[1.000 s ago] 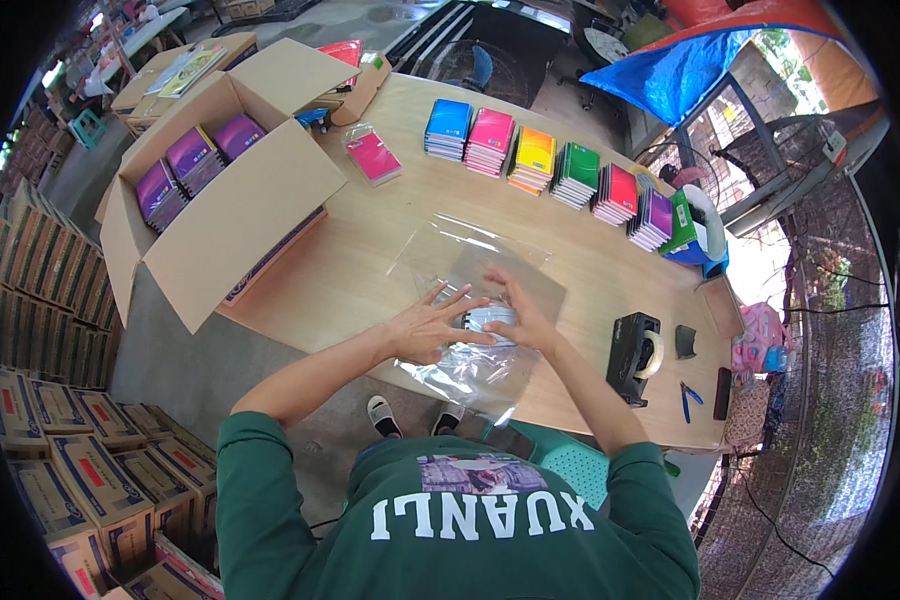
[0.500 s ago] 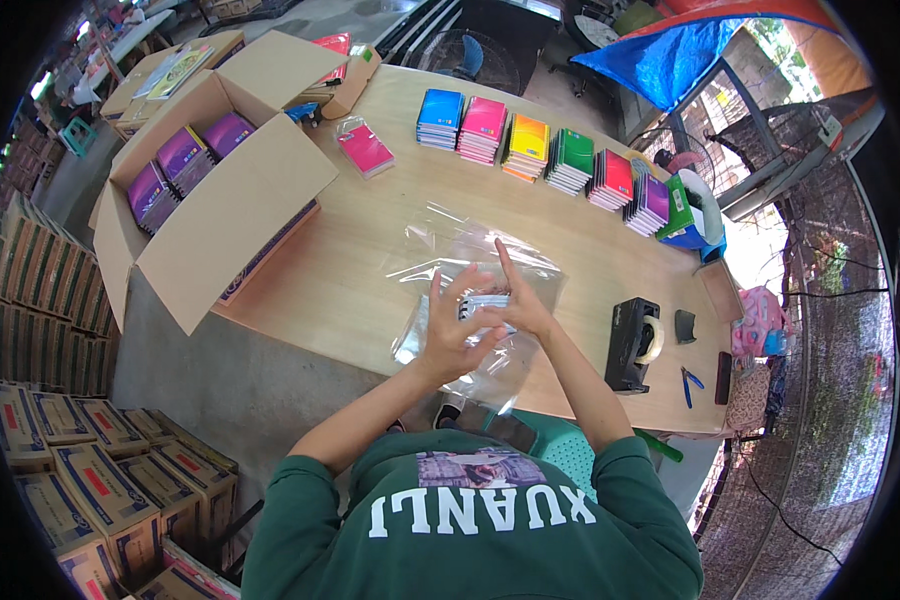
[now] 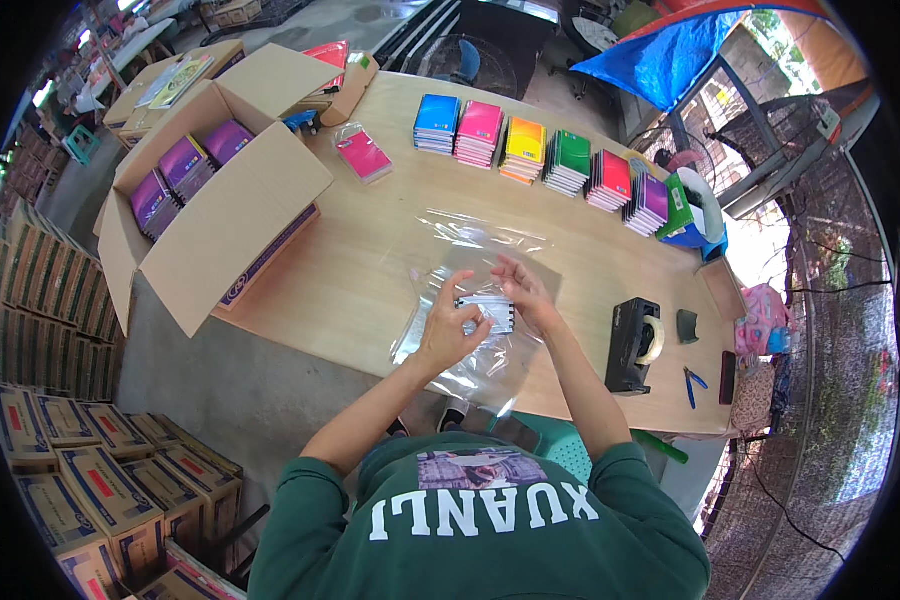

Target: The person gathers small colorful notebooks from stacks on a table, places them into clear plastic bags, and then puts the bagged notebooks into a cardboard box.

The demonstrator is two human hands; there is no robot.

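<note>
A small bundle of spiral-bound notebooks (image 3: pixel 498 312), pale on top with dark coils at its ends, lies on clear plastic film (image 3: pixel 440 365) near the table's front edge. Curled around the bundle's left side is my left hand (image 3: pixel 452 326), its thumb and forefinger bent toward each other. At the right side, my right hand (image 3: pixel 528 296) is raised slightly, fingers loosely bent and apart, holding nothing that I can see. Loose film spreads beyond and in front of both hands. My fingers cover part of the bundle.
Notebook stacks in several colours (image 3: pixel 523 150) line the far side. A wrapped pink notebook pack (image 3: pixel 364 155) lies left of them. An open carton (image 3: pixel 232 225) holds purple notebooks. At right are a tape dispenser (image 3: pixel 627 350), blue-handled pliers (image 3: pixel 692 386) and a dark block (image 3: pixel 727 378).
My left fingers have curled in from a spread pose. My right forefinger, stretched out before, has drawn back, and that hand has shifted slightly right, uncovering more of the bundle.
</note>
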